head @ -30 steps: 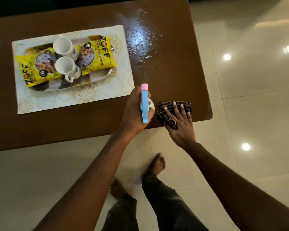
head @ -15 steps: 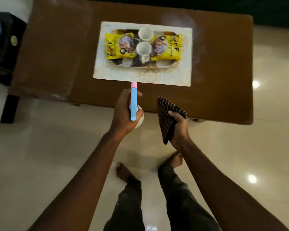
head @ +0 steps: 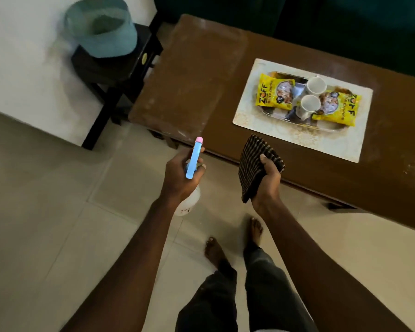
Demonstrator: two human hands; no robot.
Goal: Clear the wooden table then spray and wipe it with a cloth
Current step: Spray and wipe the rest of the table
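Note:
My left hand (head: pixel 180 178) grips a spray bottle (head: pixel 194 159) with a blue head and pink nozzle, held over the floor just off the near edge of the wooden table (head: pixel 197 87). The nozzle points toward the table's left end. My right hand (head: pixel 267 185) holds a dark striped cloth (head: pixel 253 164) upright at the table's near edge. On the table lies a white placemat (head: pixel 297 137) carrying a tray (head: pixel 331 127) with two yellow snack packets (head: pixel 273 93) and two white cups (head: pixel 310 104).
A black side stool (head: pixel 120 75) with a teal bucket-shaped object (head: pixel 103 27) on it stands left of the table against a white wall. Pale floor tiles lie below. My bare feet (head: pixel 213 250) stand close to the table's near edge.
My right hand lifted the cloth off the table's right corner and now holds it upright. I have shifted left along the table, so its left end and the stool have come into view.

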